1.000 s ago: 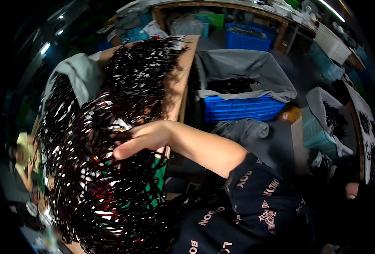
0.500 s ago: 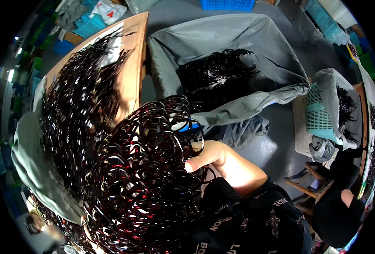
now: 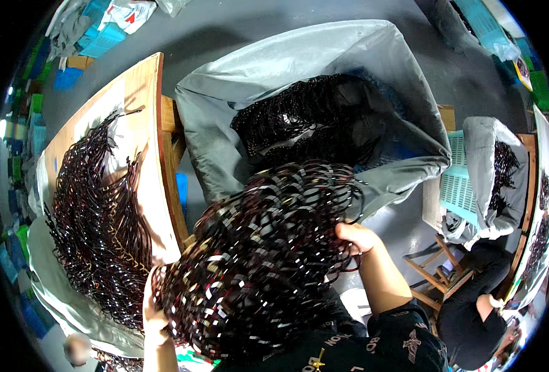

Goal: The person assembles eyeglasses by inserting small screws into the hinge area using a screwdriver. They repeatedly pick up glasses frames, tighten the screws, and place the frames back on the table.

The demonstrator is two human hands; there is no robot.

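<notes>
A big bundle of glossy dark reddish-black thin loops (image 3: 256,260) hangs between my two hands, in front of the lined bin. My right hand (image 3: 356,239) grips its right edge, thumb on top and some loops around the fingers. At the bundle's left edge my left hand (image 3: 153,307) presses against the loops, its fingers mostly hidden behind them. A second heap of similar dark strands (image 3: 101,235) lies on the wooden table (image 3: 153,111) to the left. Inside the grey-lined bin (image 3: 225,59) rests a pile of black loops (image 3: 287,118).
At the right stands a turquoise basket (image 3: 459,192) with a grey liner and more dark loops. A wooden stool (image 3: 438,273) and a person in black (image 3: 473,316) are near it. Pale cloth (image 3: 57,297) hangs along the table's near left side. Blue crates (image 3: 104,37) stand far left.
The bundle has swung right, away from the heap on the table and closer to the bin. My right hand moved right with it, and my left hand has come into view.
</notes>
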